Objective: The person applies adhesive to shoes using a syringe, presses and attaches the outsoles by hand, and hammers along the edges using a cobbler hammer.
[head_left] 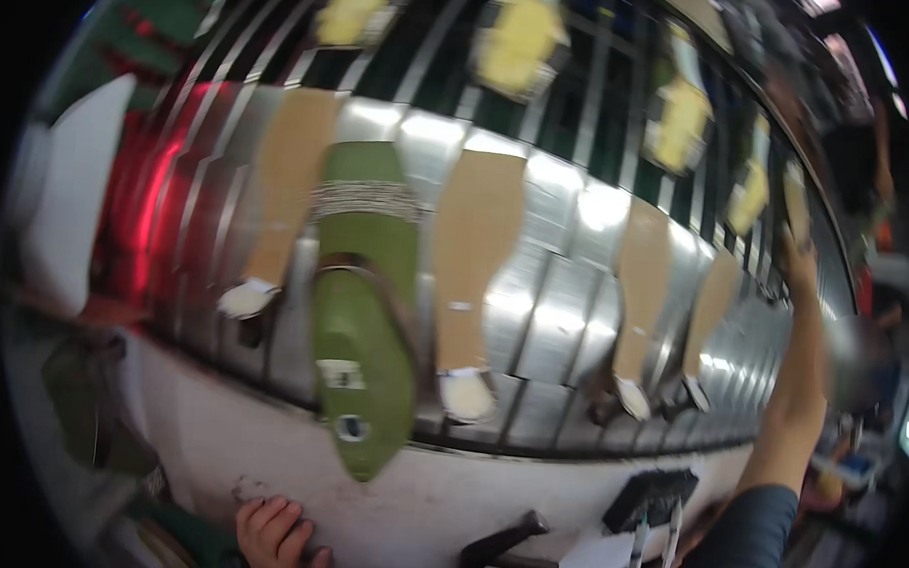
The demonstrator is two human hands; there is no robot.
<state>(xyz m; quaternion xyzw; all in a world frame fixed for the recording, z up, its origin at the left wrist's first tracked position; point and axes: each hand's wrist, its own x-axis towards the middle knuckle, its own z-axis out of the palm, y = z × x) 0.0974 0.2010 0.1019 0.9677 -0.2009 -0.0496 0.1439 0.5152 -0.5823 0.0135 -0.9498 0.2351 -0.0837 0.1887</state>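
Along the near side, a slatted metal conveyor [564,313] runs past a pale counter [417,503]. On the slats: a long green piece [363,311], its pointed end overhanging the counter; then four tan pieces [479,255]. Yellow pieces [521,46] lie beyond. Smaller: left hand [273,538] at the counter's edge, fingers bent, underside hidden; cannot tell whether it holds anything. Dark-handled tool [500,548] and black pad [647,499] rightward. Smallest: right hand [800,264] at the near end of the rightmost yellow piece [796,196], far right. Blur; cannot tell if the grip pinches it. Step judged: reaching for, or handling, that piece. Next move likely calls for a sure hold, clear of neighbours.
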